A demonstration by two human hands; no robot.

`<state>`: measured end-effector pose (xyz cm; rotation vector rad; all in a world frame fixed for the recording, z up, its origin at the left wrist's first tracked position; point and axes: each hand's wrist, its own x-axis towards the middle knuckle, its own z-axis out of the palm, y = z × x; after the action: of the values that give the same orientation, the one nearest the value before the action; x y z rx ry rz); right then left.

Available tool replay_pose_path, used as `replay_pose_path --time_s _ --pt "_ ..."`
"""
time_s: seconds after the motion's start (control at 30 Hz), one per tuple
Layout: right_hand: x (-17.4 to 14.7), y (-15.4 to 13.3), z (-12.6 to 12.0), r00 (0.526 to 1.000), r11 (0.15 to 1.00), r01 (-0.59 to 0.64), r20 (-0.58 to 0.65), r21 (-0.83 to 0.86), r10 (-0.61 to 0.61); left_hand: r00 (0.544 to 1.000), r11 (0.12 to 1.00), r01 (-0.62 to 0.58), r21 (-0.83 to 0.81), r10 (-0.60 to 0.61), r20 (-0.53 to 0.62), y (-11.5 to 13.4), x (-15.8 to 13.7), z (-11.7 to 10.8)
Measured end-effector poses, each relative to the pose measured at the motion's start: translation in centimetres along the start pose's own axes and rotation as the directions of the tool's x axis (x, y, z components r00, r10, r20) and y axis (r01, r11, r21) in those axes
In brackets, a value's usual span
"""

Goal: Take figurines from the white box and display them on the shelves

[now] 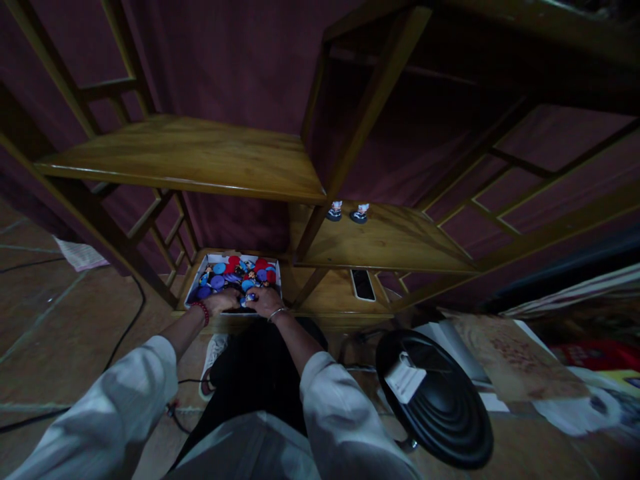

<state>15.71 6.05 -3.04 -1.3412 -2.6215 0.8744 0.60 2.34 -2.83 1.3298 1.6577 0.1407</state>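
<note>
A shallow white box (188,293) on the low shelf is filled with small toy figurines and round discs in blue, purple and red. Over its near side, my right hand (266,301) has its fingers closed on a small blue-and-white figurine (248,300). My left hand (223,302), just left of it, reaches into the box with fingers curled; what they grip, if anything, is hidden. On the middle shelf to the right stand two small figurines on dark round bases, a left one (335,212) and a right one (359,214).
A wooden shelf unit (190,157) surrounds the box, its upper board above my hands. A phone (363,285) lies on the low shelf. To the right is a black round stool (445,400) with a white object on it. Cables (131,320) cross the tiled floor.
</note>
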Motion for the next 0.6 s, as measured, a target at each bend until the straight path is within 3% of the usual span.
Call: replay_pose_path --time_s 0.3,0.6 --pt "0.41 -0.08 0.01 0.997 0.997 0.066 0.034 -0.035 -0.065 0.997 0.987 0.047 0.153 -0.036 -0.073 -0.73 1.05 0.32" --pt "0.51 -0.33 -0.09 0.994 0.993 0.090 0.061 -0.077 -0.085 0.997 1.000 0.012 0.018 -0.011 -0.077 -0.22 0.28 0.28"
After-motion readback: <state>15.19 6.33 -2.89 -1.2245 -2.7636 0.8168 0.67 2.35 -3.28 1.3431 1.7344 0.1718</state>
